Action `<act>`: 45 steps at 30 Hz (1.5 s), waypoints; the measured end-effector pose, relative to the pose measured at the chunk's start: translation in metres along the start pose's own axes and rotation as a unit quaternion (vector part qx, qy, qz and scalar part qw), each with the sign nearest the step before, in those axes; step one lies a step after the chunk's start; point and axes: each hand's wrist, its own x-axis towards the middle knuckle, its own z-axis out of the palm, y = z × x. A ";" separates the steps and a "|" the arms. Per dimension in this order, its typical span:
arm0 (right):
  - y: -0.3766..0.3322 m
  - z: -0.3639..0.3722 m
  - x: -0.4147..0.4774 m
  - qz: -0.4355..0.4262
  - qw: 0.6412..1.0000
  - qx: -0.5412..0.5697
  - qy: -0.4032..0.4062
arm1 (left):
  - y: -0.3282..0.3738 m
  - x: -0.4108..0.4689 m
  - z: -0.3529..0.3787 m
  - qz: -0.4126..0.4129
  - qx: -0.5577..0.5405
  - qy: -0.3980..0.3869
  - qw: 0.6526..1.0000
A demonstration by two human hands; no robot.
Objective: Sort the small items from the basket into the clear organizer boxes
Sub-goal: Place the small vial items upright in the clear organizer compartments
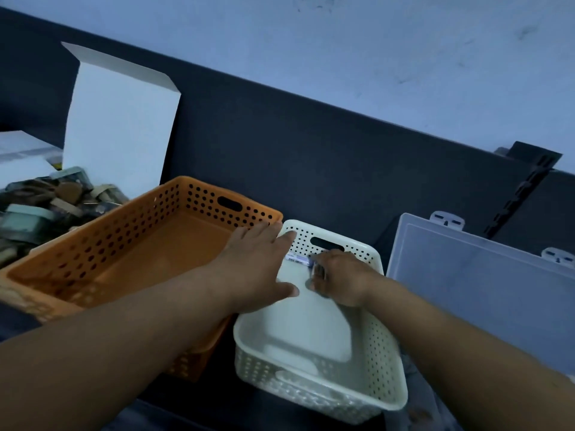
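Note:
A white perforated basket (381, 346) stands in front of me on the dark surface. My left hand (258, 269) reaches over its far left corner with fingers stretched out flat. My right hand (339, 278) is inside the basket near its far wall, fingers curled round small items, among them a small white labelled piece (297, 259) and something metallic. A clear organizer box (485, 293) with a closed lid and white latches lies to the right of the basket.
An orange perforated basket (93, 253) sits to the left, touching the white one. Behind it an open white cardboard box (121, 119) stands upright. A heap of mixed brownish small items (46, 206) lies at far left. A dark panel runs along the back.

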 end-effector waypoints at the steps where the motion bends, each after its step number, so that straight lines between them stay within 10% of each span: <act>1: 0.000 0.000 0.000 -0.006 1.000 -0.007 -0.006 | 0.000 0.000 0.000 -0.001 -0.005 -0.007 1.000; 32: 0.022 -0.021 -0.035 -0.012 0.956 0.288 0.061 | 0.041 0.009 0.002 0.036 0.000 -0.023 0.999; 45: 0.068 -0.024 -0.081 0.014 0.833 0.553 0.032 | 0.078 0.046 0.027 -0.039 0.083 -0.159 0.983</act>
